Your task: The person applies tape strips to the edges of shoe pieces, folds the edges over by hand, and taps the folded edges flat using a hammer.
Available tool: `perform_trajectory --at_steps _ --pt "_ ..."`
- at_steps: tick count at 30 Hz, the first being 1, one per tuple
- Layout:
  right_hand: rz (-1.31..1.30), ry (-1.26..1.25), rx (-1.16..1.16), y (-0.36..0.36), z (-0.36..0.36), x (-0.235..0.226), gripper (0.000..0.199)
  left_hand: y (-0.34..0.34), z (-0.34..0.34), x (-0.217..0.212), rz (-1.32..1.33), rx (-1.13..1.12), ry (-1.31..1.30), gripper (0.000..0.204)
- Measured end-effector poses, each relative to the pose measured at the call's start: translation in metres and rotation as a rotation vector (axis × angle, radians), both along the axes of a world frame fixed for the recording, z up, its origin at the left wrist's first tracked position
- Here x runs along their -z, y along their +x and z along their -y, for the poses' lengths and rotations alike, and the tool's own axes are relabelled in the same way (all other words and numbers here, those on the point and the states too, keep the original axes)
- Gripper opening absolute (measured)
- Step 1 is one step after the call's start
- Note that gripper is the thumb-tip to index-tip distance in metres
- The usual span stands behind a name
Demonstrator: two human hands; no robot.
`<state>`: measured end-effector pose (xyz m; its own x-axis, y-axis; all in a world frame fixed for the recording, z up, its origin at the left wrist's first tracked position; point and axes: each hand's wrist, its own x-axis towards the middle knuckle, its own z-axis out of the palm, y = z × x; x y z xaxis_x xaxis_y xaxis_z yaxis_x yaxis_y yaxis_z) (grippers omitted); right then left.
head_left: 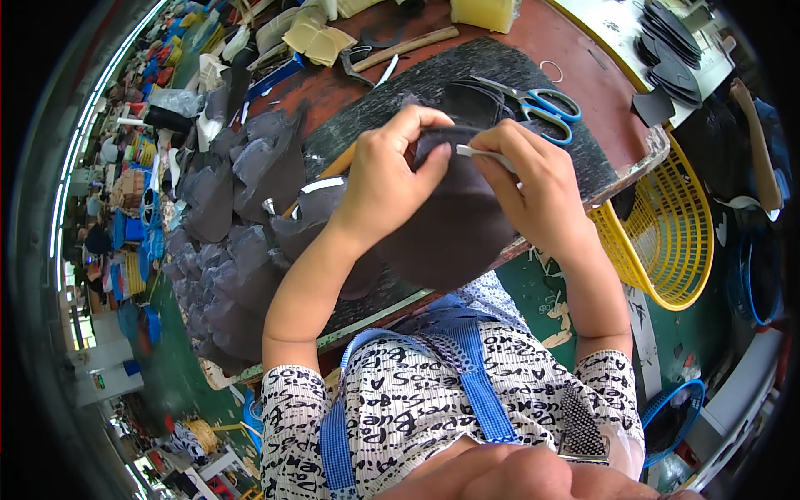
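Observation:
My left hand (382,179) pinches the upper edge of a dark brown, curved shoe-upper-like piece (450,229) between thumb and fingers. At the same edge, my right hand (537,187) grips a narrow white strip (477,152), whose end meets the dark piece beside my left thumb. The piece hangs below both hands, over the near edge of the work table. Beyond my right hand lie scissors (546,110) with blue-rimmed handles, blades apart. Left of my left hand, a tool with a wooden handle (337,163) is partly covered by my wrist and other dark pieces.
Many similar dark pieces (233,275) are heaped on the table's left side. A dark speckled board (579,154) lies on the red tabletop (508,37). At right hangs a yellow plastic basket (667,217); a yellow block (485,12) sits at the far edge.

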<state>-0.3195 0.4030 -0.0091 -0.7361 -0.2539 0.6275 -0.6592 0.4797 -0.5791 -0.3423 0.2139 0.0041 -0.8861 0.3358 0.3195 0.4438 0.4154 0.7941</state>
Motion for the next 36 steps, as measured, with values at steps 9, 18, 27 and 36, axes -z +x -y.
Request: perform_trajectory --at_steps 9,18,27,36 --pt "0.051 -0.032 -0.012 -0.001 0.015 0.007 0.010 0.021 0.008 0.002 -0.093 -0.009 -0.013 0.014" --pt "0.141 0.095 0.347 0.004 -0.010 0.008 0.043 0.040 0.029 0.004 -0.101 -0.072 0.104 0.008" --pt "-0.145 0.041 -0.074 -0.008 0.008 0.014 0.015 0.046 0.047 0.011 -0.265 -0.072 -0.045 0.010" --pt "0.637 -0.680 -0.153 0.016 -0.032 0.030 0.019 -0.074 0.024 0.058 -0.686 -0.098 -0.667 0.064"
